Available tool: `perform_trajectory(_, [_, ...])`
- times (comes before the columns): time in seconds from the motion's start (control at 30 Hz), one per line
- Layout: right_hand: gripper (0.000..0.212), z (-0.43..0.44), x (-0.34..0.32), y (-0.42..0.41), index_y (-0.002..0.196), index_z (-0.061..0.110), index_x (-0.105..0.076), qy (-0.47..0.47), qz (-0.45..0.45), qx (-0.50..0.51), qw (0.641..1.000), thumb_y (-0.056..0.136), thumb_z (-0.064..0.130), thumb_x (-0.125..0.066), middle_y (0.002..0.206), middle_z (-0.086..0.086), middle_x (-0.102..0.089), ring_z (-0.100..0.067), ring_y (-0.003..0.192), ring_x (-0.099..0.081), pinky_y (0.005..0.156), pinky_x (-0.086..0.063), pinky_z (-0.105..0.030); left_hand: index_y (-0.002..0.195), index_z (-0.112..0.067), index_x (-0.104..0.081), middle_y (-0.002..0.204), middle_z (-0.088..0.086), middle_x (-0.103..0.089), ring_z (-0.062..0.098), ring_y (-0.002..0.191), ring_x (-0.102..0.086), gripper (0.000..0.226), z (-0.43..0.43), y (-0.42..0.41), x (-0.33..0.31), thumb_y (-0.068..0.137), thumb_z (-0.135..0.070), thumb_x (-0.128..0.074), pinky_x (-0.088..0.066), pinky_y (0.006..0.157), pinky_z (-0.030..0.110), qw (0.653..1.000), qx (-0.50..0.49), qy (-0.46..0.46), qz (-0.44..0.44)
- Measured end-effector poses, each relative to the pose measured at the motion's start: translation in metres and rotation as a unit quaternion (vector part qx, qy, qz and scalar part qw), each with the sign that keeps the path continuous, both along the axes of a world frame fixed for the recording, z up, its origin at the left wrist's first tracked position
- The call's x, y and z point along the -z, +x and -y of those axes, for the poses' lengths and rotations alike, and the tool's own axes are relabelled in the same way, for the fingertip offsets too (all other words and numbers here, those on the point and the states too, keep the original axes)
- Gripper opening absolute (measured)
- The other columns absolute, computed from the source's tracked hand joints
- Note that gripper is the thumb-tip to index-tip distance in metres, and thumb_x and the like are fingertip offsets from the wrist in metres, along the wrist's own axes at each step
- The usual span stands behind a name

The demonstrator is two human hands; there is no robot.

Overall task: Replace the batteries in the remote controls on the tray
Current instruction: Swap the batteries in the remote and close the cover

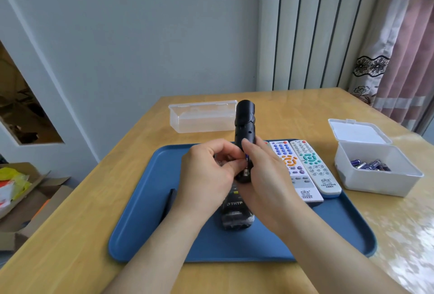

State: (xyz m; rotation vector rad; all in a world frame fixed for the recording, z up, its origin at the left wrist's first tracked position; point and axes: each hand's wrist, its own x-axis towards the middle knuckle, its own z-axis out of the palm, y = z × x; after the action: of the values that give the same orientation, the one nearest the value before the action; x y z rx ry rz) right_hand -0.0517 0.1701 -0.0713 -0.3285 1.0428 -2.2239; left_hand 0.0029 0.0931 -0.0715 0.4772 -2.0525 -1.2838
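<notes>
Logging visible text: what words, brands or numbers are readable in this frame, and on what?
"THTF": on the black remote lying flat on the tray.
White remote with orange buttons: logo and print at its lower end, too small to read.
White remote with teal buttons: logo and print likewise unreadable.
Batteries in the white box: labels blurred.
Upright black remote: no text visible.

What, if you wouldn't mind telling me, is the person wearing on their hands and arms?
Nothing that shows. The left hand and right hand are bare, with no gloves, rings, watch or bracelet visible. The forearms are uncovered too, with no sleeve in view.
</notes>
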Motion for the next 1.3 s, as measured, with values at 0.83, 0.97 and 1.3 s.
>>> perform_trajectory(0.83, [0.041,-0.007,0.01,-0.028,0.122,-0.008,-0.057,-0.014,0.053,-0.085,0.995,0.09,-0.016,-0.033,0.106,-0.028,-0.066,-0.03,0.092,-0.066,0.098,-0.052,-0.047,0.105,-0.004,-0.061,0.093,0.018,-0.067,0.019,0.08,-0.068,0.03,0.034,0.006,0.0,0.082,0.016,-0.059,-0.057,0.071,0.023,0.936,0.156,0.305,-0.077])
perform_trajectory(0.97, [0.036,-0.008,0.009,-0.026,0.118,-0.003,-0.059,-0.016,0.059,-0.096,0.993,0.093,-0.009,-0.033,0.101,-0.026,-0.068,-0.035,0.097,-0.068,0.096,-0.053,-0.047,0.094,-0.009,-0.063,0.072,0.006,-0.069,0.011,0.061,-0.061,0.012,0.034,0.007,-0.002,0.089,0.001,-0.059,-0.051,0.063,0.022,0.968,0.109,0.214,-0.068])
perform_trajectory(1.3, [0.047,-0.005,0.008,-0.024,0.126,0.006,-0.062,-0.041,0.043,-0.116,0.991,0.092,-0.008,-0.034,0.127,-0.026,-0.062,-0.026,0.107,-0.065,0.081,-0.057,-0.035,0.09,-0.024,-0.061,0.077,0.003,-0.073,0.025,0.073,-0.069,0.023,0.021,0.004,-0.001,0.08,-0.008,-0.076,-0.057,0.077,0.044,0.997,0.07,0.004,-0.038])
